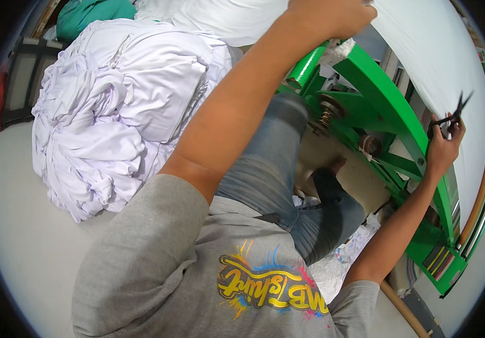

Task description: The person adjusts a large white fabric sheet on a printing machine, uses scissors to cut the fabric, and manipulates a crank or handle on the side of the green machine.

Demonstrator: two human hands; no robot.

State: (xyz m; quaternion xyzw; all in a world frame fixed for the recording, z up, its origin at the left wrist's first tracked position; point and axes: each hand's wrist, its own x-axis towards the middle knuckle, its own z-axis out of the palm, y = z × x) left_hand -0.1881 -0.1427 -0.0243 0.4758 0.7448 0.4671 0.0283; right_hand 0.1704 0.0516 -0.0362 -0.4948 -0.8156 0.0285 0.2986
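Note:
My right hand point(444, 151) is closed around a pair of black scissors point(461, 107), fingers at the handles, blades pointing up and away. It is beside the curved green machine frame point(386, 90), in front of a broad sheet of white fabric point(428, 45). My left arm reaches far forward across the view. At its end my left hand point(338, 17) is closed, with fingers curled near the white fabric's left edge, above a green roller end point(308, 65). The top edge of the view cuts this hand off, so what it grips is hidden.
A big heap of white fabric point(118, 107) lies on the left, with a green cloth bundle point(93, 17) behind it. A spring-loaded shaft point(327, 112) sticks out of the machine by my legs. More crumpled white material point(332, 273) and a brown tube point(404, 310) are at lower right.

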